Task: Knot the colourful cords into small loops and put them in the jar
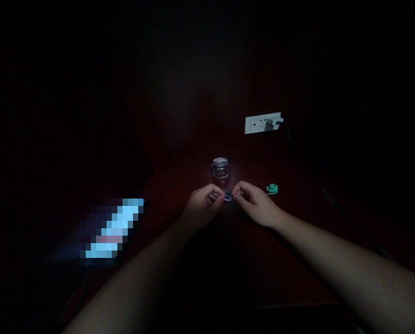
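Over the dark table, my left hand (205, 202) pinches a thin purple loop (228, 199) between thumb and fingertips. The loop hangs in the small gap between my hands, and its material is too small to tell. My right hand (251, 199) is closed in a pinch just right of the loop; what lies between its fingertips I cannot make out. Just beyond my hands stands a small clear jar (220, 169) with its lid on. A coiled green cord-like item (272, 188) lies to the right of my right hand.
A bright, blurred-out screen (115, 229) is at the left, with a cable below it. On the back wall is a white socket panel (258, 124) with a plug in it. A dark cable (360, 227) runs along the right. The surroundings are very dark.
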The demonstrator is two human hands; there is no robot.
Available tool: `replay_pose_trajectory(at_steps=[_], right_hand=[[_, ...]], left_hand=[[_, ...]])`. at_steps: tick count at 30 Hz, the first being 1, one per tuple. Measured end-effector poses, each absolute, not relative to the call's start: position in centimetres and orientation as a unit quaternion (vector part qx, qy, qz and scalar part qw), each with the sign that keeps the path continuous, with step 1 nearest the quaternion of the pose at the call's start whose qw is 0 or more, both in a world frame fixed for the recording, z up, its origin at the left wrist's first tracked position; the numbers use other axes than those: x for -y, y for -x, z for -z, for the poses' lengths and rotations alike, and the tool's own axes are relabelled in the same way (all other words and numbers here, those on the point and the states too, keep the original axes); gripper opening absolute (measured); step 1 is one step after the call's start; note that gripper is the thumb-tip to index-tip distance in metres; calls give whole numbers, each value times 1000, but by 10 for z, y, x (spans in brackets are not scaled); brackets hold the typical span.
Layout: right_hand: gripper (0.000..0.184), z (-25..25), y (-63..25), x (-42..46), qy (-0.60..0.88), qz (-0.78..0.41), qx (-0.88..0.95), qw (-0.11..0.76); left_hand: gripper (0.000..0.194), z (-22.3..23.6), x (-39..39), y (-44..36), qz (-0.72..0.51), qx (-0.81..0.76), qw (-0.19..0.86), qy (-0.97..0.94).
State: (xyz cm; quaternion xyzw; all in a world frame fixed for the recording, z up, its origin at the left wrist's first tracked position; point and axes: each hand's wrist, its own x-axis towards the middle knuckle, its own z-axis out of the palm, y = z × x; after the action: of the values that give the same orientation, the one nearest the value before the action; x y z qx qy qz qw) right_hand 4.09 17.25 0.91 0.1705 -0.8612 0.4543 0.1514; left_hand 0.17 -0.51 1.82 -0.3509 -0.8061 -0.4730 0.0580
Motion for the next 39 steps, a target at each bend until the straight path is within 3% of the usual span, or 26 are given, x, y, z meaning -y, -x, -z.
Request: replay_pose_trajectory(at_steps=[8, 26, 39], right_hand=[[9, -9, -39, -172, -163, -473, 855, 138], [27, -13, -42, -171, -186, -464, 859, 112], [22, -12, -44, -169, -210, -458, 857, 112]], left_hand=[[15, -14, 6, 3, 475, 814, 68, 328], [10, -17, 5, -1, 461, 811, 74, 353], [15, -18, 6, -4, 471, 802, 46, 364]])
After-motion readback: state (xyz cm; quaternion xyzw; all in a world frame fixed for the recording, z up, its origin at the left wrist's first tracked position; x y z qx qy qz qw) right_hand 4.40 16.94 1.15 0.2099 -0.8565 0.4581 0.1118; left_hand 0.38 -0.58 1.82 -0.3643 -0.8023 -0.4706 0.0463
